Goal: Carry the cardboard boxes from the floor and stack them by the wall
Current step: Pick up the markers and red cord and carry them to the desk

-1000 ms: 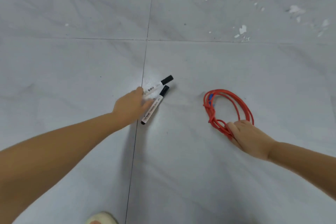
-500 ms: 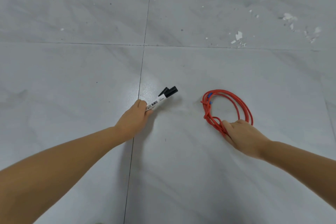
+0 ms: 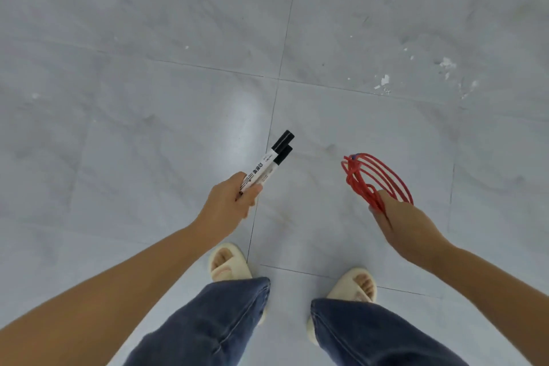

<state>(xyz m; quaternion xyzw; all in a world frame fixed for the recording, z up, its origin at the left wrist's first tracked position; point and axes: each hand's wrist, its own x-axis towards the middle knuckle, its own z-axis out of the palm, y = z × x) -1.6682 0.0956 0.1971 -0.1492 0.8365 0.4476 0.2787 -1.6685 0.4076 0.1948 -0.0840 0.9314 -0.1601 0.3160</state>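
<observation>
No cardboard box is in view. My left hand (image 3: 230,202) grips two white markers with black caps (image 3: 269,163), held side by side and pointing up and to the right, clear of the floor. My right hand (image 3: 407,226) holds a coil of red cord (image 3: 375,178) with a small blue bit at its far end; the loops stick out above my fingers, off the floor.
Grey marble-look floor tiles (image 3: 148,128) with dark grout lines fill the view. White flecks of debris (image 3: 384,80) lie at the upper right. My two feet in cream slippers (image 3: 228,264) and blue jeans legs (image 3: 208,327) are at the bottom.
Both hands have lifted off the floor, the left with the two markers, the right with the red cord. The view has risen and pulled back, so my feet and legs now show.
</observation>
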